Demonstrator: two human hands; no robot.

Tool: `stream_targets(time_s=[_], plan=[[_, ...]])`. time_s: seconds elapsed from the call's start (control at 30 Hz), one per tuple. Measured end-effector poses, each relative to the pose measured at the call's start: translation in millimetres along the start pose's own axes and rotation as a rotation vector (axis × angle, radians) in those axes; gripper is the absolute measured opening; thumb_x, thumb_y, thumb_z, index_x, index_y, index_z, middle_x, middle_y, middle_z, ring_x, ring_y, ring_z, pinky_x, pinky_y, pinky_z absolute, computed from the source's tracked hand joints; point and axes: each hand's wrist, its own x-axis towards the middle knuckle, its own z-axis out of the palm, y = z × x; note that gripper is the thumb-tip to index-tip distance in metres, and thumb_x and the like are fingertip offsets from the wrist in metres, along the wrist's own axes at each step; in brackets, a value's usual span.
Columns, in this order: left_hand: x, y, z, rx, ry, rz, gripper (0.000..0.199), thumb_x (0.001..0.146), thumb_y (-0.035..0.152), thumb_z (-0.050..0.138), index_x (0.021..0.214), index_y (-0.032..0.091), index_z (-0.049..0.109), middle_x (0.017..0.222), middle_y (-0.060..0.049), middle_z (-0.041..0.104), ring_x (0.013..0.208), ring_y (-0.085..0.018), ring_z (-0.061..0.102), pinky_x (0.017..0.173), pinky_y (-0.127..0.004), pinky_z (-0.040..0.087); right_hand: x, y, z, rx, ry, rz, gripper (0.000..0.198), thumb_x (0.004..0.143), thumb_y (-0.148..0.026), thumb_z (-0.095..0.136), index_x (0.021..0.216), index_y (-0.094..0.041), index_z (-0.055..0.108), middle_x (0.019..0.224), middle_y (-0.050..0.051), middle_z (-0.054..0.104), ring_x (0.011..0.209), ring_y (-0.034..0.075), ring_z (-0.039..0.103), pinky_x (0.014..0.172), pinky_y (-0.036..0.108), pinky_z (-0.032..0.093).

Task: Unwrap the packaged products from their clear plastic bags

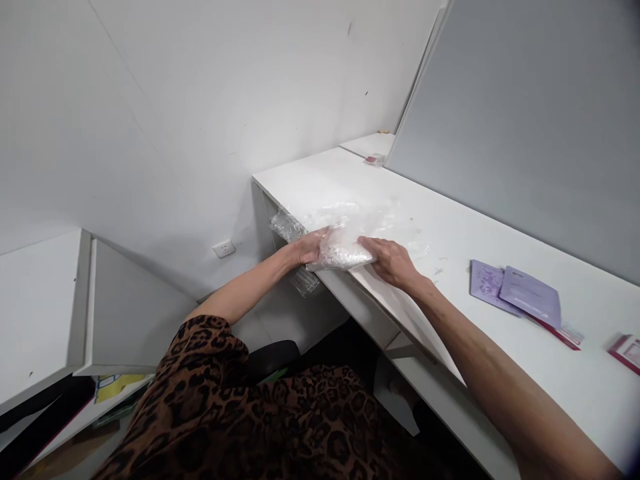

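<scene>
A bundle of clear bubble wrap (345,250) lies over the front edge of the white desk, between my two hands. My left hand (311,247) grips its left end, the fingers partly hidden by the plastic. On the other end, my right hand (393,260) has its fingers closed around the wrap. Loose clear plastic spreads across the desk behind the bundle, and more bubble wrap (286,225) hangs past the desk edge beside my left hand. Whether anything is inside the bundle I cannot tell.
Two purple packets (531,297) overlap on the white desk (505,233) to the right, with a red-edged item (563,335) partly under them. A red and white box (627,350) sits farther right. A grey partition (525,120) rises behind, and a wall socket (224,249) is at left.
</scene>
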Motion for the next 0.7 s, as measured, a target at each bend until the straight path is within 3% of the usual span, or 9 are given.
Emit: stream_targets(time_s=[0.07, 0.2, 0.23, 0.3, 0.4, 0.47, 0.53, 0.63, 0.7], plan=[[-13.8, 4.3, -10.1, 0.161, 0.057, 0.184, 0.057, 0.098, 0.062, 0.052, 0.133, 0.019, 0.066, 0.132, -0.014, 0.072, 0.132, -0.032, 0.064, 0.11, -0.049, 0.054, -2.8, 4.7, -0.4, 0.177, 0.108, 0.127, 0.049, 0.089, -0.016, 0.051, 0.134, -0.018, 0.069, 0.132, 0.012, 0.072, 0.116, 0.033, 0.071, 0.095, 0.047, 0.058], [-36.1, -3.5, -24.9, 0.689, 0.477, 0.835, 0.082, 0.09, 0.084, 0.044, 0.148, 0.026, 0.052, 0.162, -0.014, 0.046, 0.161, -0.034, 0.027, 0.132, -0.057, 0.021, -7.0, 1.3, -15.7, 0.7, 0.293, 0.362, 0.03, 0.083, -0.042, 0.072, 0.103, -0.02, 0.078, 0.106, 0.006, 0.079, 0.103, 0.032, 0.073, 0.093, 0.045, 0.057], [-37.9, -7.3, -24.7, 0.779, 0.507, 0.916, 0.087, 0.087, 0.087, 0.046, 0.15, 0.027, 0.049, 0.167, -0.014, 0.038, 0.163, -0.037, 0.018, 0.132, -0.061, 0.012, -8.8, -3.0, -22.2, 0.836, 0.317, 0.425, 0.034, 0.077, -0.048, 0.08, 0.095, -0.019, 0.078, 0.098, 0.006, 0.079, 0.098, 0.032, 0.073, 0.09, 0.045, 0.057], [-36.9, -12.3, -18.8, 0.865, 0.433, 0.966, 0.1, 0.08, 0.091, 0.052, 0.158, 0.03, 0.04, 0.174, -0.014, 0.023, 0.164, -0.042, 0.006, 0.13, -0.067, 0.002, -15.0, -14.9, -36.7, 1.091, 0.32, 0.521, 0.043, 0.062, -0.05, 0.092, 0.087, -0.018, 0.077, 0.091, 0.005, 0.078, 0.093, 0.031, 0.072, 0.086, 0.044, 0.058], [-32.8, -7.1, 0.3, 0.716, 0.125, 0.871, 0.118, 0.071, 0.092, 0.062, 0.166, 0.034, 0.023, 0.178, -0.011, 0.007, 0.164, -0.044, 0.001, 0.129, -0.069, 0.005, -30.2, -35.9, -54.8, 1.424, 0.197, 0.542, 0.049, 0.056, -0.04, 0.099, 0.097, -0.02, 0.08, 0.1, 0.006, 0.079, 0.096, 0.03, 0.073, 0.089, 0.043, 0.059], [-35.5, 2.0, 17.2, 0.435, -0.186, 0.709, 0.122, 0.071, 0.088, 0.067, 0.168, 0.036, 0.015, 0.179, -0.008, 0.009, 0.163, -0.041, 0.013, 0.131, -0.062, 0.019, -40.8, -48.0, -59.9, 1.598, 0.123, 0.528, 0.051, 0.058, -0.036, 0.099, 0.103, -0.022, 0.08, 0.107, 0.007, 0.079, 0.099, 0.03, 0.074, 0.091, 0.044, 0.06], [-45.1, 9.3, 35.1, 0.055, -0.451, 0.486, 0.121, 0.074, 0.085, 0.068, 0.169, 0.036, 0.012, 0.178, -0.007, 0.016, 0.159, -0.039, 0.029, 0.128, -0.054, 0.034, -48.8, -56.3, -58.9, 1.712, 0.142, 0.538, 0.052, 0.055, -0.039, 0.099, 0.101, -0.023, 0.08, 0.108, 0.007, 0.079, 0.099, 0.031, 0.074, 0.092, 0.046, 0.061], [-68.4, 8.6, 57.9, -0.411, -0.52, 0.169, 0.118, 0.07, 0.088, 0.068, 0.165, 0.03, 0.029, 0.168, -0.01, 0.042, 0.148, -0.04, 0.049, 0.119, -0.051, 0.049, -55.5, -61.9, -50.7, 1.739, 0.296, 0.603, 0.051, 0.053, -0.043, 0.1, 0.095, -0.024, 0.079, 0.104, 0.006, 0.079, 0.099, 0.031, 0.075, 0.092, 0.048, 0.062], [-85.2, 0.7, 67.9, -0.533, -0.511, -0.041, 0.11, 0.064, 0.088, 0.073, 0.152, 0.025, 0.051, 0.149, -0.014, 0.063, 0.137, -0.04, 0.059, 0.112, -0.05, 0.054, -58.3, -63.9, -45.0, 1.683, 0.425, 0.644, 0.049, 0.054, -0.044, 0.1, 0.094, -0.024, 0.079, 0.102, 0.005, 0.08, 0.097, 0.031, 0.075, 0.09, 0.047, 0.063]])
